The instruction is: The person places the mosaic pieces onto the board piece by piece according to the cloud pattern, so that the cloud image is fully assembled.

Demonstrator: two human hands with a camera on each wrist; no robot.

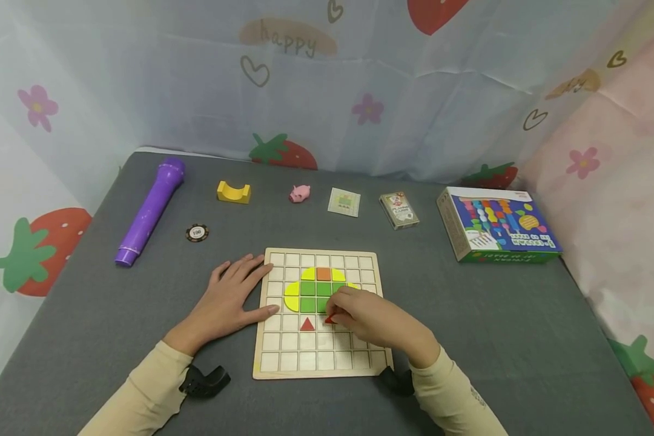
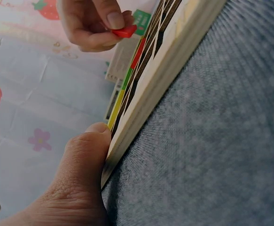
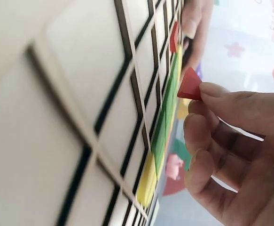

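Observation:
A wooden grid board [image 1: 325,361] lies flat on the table, with green square tiles [image 1: 307,289], yellow rounded tiles [image 1: 291,297] and one orange square tile [image 1: 324,274] set in its cells. Below the green ones sits a red triangle tile [image 1: 307,324]. Between thumb and fingertips my right hand [image 1: 367,315] pinches a second red triangle tile [image 3: 190,84], held just over the board beside the first. My left hand [image 1: 229,295] rests at the board's left edge with fingers spread, its thumb [image 2: 87,150] touching the rim in the left wrist view.
Along the back stand a yellow cradle-shaped block [image 1: 233,193], a pink toy pig [image 1: 300,194], a small patterned card [image 1: 344,202], a playing card box [image 1: 399,210] and a colourful box [image 1: 501,224]. At the left lie a purple tube [image 1: 151,212] and a poker chip [image 1: 197,233].

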